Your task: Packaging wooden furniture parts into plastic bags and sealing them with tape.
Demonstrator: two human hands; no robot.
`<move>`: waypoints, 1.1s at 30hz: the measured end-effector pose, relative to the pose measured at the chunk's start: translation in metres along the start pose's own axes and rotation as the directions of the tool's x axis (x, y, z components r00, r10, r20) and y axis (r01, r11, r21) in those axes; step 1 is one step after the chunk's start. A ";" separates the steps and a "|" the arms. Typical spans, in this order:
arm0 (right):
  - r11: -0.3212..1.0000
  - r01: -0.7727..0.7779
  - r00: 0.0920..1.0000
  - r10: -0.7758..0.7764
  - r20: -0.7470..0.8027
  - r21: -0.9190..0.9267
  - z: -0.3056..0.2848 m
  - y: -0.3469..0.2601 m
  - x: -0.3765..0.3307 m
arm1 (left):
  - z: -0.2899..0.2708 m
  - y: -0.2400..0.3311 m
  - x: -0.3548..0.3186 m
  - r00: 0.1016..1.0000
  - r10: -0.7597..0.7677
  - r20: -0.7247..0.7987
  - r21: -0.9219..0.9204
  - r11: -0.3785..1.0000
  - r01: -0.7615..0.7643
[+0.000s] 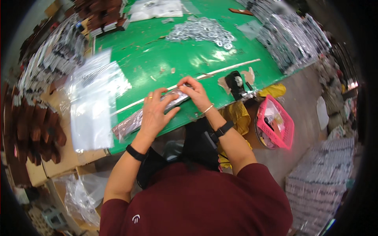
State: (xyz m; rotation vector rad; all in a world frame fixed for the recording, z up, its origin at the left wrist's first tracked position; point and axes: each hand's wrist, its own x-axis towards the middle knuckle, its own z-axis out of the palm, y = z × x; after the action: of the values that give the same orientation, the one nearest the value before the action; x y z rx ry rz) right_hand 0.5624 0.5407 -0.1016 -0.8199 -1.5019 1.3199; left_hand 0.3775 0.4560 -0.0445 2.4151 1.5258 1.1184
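A long brown bar in clear plastic wrapping (pixel 130 125) lies slantwise near the front edge of the green table. My left hand (pixel 154 115) spans its middle, fingers on the far side and thumb on the near side, holding it down. At the bar's right end, my right hand (pixel 196 95) pinches the wrapping between thumb and forefinger. Just beyond the bar, a thin whitish strip (pixel 230 68) runs across the table. To the left lies a stack of clear plastic bags (pixel 92 114).
A heap of small metal pieces (pixel 202 31) lies at the back. Wrapped packs (pixel 289 41) are piled at the far right, dark brown bars (pixel 37 128) at the left. A black object (pixel 236 84) rests by the right edge, above a pink basket (pixel 289 131).
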 end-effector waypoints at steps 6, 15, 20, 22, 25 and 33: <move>0.999 0.021 0.985 -0.027 -0.171 -0.034 -0.032 -0.051 -0.033 | 0.004 -0.002 -0.002 0.997 -0.042 0.070 0.008 0.999 0.042; 0.484 -0.268 0.874 -0.241 -0.422 -0.833 -0.166 -0.050 -0.102 | 0.058 0.042 0.031 0.994 0.075 0.073 -0.081 0.994 -0.069; 0.427 -0.271 0.890 -0.230 -0.393 -0.863 -0.162 -0.059 -0.099 | 0.087 0.063 0.050 0.991 0.102 0.083 -0.130 0.987 -0.091; 0.427 -0.255 0.894 -0.239 -0.380 -0.867 -0.160 -0.063 -0.096 | 0.090 0.067 0.054 0.990 0.104 0.098 -0.125 0.988 -0.092; 0.332 -0.209 0.904 -0.292 -0.312 -0.920 -0.157 -0.065 -0.094 | 0.093 0.069 0.055 0.989 0.100 0.107 -0.119 0.989 -0.087; 0.589 -0.289 0.830 -0.239 -0.505 -0.754 -0.166 -0.041 -0.078 | 0.093 0.071 0.055 0.989 0.089 0.117 -0.099 0.992 -0.078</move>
State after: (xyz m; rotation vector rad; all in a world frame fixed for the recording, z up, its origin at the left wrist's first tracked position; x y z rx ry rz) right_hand 0.7478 0.5187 -0.0826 -1.6613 -1.5528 0.2153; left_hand 0.5005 0.4934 -0.0529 2.4545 1.3169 1.0124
